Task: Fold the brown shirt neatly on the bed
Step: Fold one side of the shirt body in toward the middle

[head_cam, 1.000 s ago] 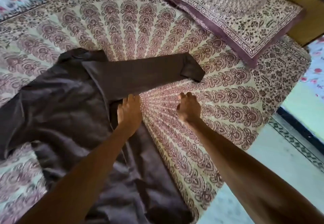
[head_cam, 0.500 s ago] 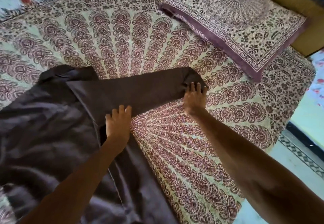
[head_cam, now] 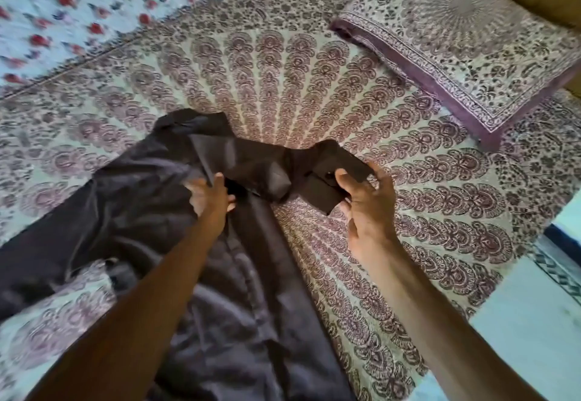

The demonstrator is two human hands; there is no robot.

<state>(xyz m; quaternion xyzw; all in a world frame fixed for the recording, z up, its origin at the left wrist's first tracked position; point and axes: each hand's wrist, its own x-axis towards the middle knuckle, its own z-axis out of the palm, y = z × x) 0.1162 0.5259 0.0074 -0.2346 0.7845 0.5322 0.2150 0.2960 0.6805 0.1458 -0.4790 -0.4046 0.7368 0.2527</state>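
Note:
The brown shirt (head_cam: 135,209) lies spread across the left and middle of the bed (head_cam: 408,243), collar at the far end. Its right sleeve (head_cam: 261,168) is lifted off the bedspread and sags in the middle. My right hand (head_cam: 364,202) grips the sleeve's cuff end, thumb on top and fingers curled beneath. My left hand (head_cam: 210,196) sits at the shoulder seam where the sleeve joins the body, fingers curled under the fabric edge. The shirt's lower part runs down between my forearms.
A patterned pillow (head_cam: 465,42) lies at the far right of the bed. A floral sheet (head_cam: 78,1) covers the far left. The bed's edge and pale floor (head_cam: 528,322) are at the right.
My right hand has taken hold of the cuff and lifted the sleeve, drawing it back toward the shirt. My left hand went from resting flat to gripping the fabric at the shoulder.

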